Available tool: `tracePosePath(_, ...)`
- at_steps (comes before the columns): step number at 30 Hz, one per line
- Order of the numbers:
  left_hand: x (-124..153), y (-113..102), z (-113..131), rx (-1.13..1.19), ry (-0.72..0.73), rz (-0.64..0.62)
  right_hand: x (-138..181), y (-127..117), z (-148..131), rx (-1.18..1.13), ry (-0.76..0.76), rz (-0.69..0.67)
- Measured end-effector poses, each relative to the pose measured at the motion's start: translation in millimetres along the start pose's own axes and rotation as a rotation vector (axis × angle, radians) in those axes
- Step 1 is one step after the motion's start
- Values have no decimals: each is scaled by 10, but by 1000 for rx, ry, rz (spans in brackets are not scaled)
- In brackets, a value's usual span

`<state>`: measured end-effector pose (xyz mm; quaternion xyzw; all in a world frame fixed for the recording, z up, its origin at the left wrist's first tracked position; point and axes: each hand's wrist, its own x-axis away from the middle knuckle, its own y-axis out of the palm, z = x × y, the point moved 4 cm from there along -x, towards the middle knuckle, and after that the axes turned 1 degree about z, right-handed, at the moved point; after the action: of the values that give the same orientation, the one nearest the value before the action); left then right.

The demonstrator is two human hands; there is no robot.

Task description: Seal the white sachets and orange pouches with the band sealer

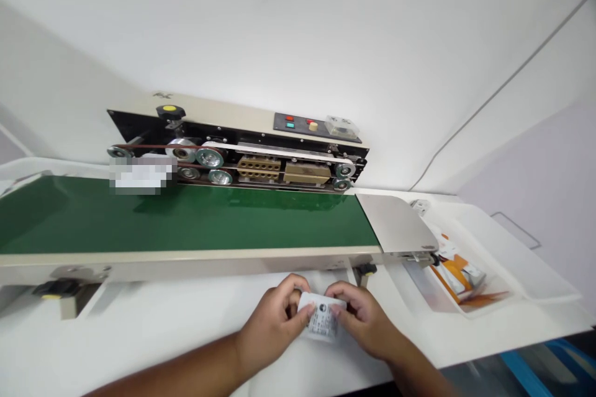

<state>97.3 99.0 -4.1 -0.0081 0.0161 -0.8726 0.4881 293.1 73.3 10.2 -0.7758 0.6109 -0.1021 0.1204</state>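
Note:
Between my two hands is a small white packet (pixel 322 325) with dark printed text and a round dark mark near its top edge. My left hand (pixel 280 313) pinches its left side, thumb on the printed face. On the other side my right hand (pixel 361 316) grips the upper right corner, thumb also on the front. The packet is in front of the near edge of a band sealing machine (pixel 233 113) with a green conveyor belt (pixel 200 217). A whitish, pixelated item (pixel 143 175) is at the left end of the machine's rollers.
A metal end plate (pixel 395 220) adjoins the belt's right end. Beyond it, a translucent bin (pixel 433 288) holds several orange and white packets (pixel 459 276). Black knobs (pixel 58 288) stick out below the conveyor. Red and green buttons (pixel 289 122) sit on top of the machine, against a white wall.

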Motion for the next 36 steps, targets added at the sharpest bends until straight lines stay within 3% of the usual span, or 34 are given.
tracePosePath(3,6,20,-4,19,48,-42,29,-234,-290,66,100,-224)
tracePosePath(6,3,8,6,18,90,-36,-8,-628,-510,-33,185,-206)
tracePosePath(8,-3,-2,11,20,96,-31,-128,-949,-624,-141,151,-2)
tracePosePath(11,-8,-6,17,25,100,-33,-390,-1394,-749,-309,7,417)
tracePosePath(14,-5,-1,18,8,119,-39,-667,-1617,-777,-424,-40,624)
tracePosePath(18,2,10,6,-23,133,-53,-931,-1605,-732,-453,6,573)
tracePosePath(31,12,31,44,-67,142,-78,-1234,-1109,-904,-362,111,339)
tracePosePath(33,12,27,47,-69,139,-74,-1200,-1121,-922,-227,96,377)
tracePosePath(36,15,23,55,-67,137,-71,-983,-1283,-980,86,-80,610)
